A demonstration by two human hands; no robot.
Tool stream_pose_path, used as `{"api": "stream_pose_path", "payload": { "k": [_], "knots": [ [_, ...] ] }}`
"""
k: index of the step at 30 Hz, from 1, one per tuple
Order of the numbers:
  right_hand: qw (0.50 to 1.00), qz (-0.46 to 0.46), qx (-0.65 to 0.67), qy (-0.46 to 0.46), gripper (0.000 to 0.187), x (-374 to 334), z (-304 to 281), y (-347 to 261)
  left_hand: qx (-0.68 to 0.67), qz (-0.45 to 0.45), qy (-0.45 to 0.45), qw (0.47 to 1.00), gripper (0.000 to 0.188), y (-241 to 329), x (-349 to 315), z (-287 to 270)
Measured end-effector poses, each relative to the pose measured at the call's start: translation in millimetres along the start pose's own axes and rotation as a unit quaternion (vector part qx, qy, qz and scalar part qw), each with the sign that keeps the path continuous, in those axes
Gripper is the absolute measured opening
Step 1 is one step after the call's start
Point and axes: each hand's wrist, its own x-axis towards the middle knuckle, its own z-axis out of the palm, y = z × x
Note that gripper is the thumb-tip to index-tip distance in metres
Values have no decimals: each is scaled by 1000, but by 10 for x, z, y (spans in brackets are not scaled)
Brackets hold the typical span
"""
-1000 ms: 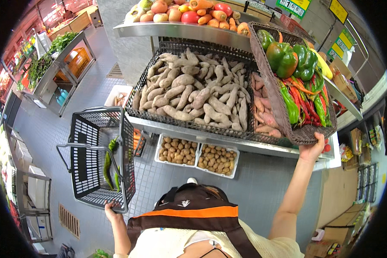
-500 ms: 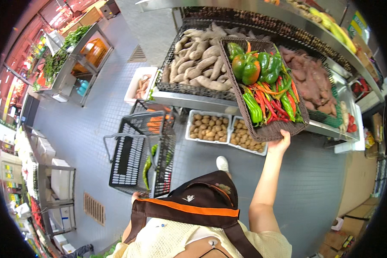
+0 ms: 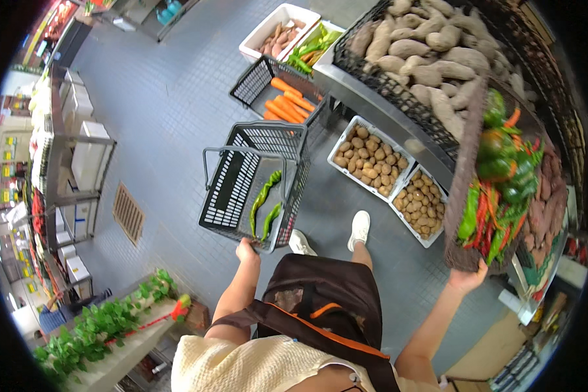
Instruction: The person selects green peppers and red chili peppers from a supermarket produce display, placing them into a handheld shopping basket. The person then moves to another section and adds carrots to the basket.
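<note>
My left hand [image 3: 247, 252] grips the near rim of a grey plastic shopping basket [image 3: 230, 185], held tilted beside my legs. Inside it lie long green peppers [image 3: 262, 202]. On the other side, my right hand [image 3: 468, 278] is closed on the near end of a brown woven basket [image 3: 460, 219]. That basket tilts over the produce stand, holding green bell peppers [image 3: 517, 175] toward its far end and red and green chillies [image 3: 489, 219] nearer my hand. My fingers are partly hidden by both baskets.
Brownish tubers [image 3: 438, 62] fill the stand at the back right. Two bins of potatoes [image 3: 372, 162] sit on the floor below it. Beyond the shopping basket is a crate of carrots [image 3: 287, 108]. Shelving [image 3: 85, 160] stands at left, and a leafy garland [image 3: 104, 326] lower left.
The view has shifted, bringing the left hand and the inside of the shopping basket into plainer sight. The woven basket now appears farther right and more steeply tilted, still in my right hand.
</note>
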Motion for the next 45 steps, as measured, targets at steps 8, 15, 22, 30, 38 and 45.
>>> {"api": "stream_pose_path", "payload": {
  "k": [8,15,22,30,38,45],
  "knots": [
    [996,3,-76,-56,45,225,-171,-11,-155,-118,161,968,16,-530,811,1077],
    [995,12,-99,-29,40,162,-180,-4,99,-117,-244,958,64,-370,483,1810],
    [995,78,41,-39,44,7,295,12,207,-78,-642,734,62,422,-2422,3053],
    [989,146,24,8,49,60,117,-176,252,7,-692,676,75,124,-4327,4074],
    [992,119,-40,-19,50,-41,211,-445,185,-178,-596,761,45,-55,-4285,4358],
    [981,70,-156,-89,50,-219,38,-796,87,-154,-557,811,24,-228,-4055,3646]
  ]
}}
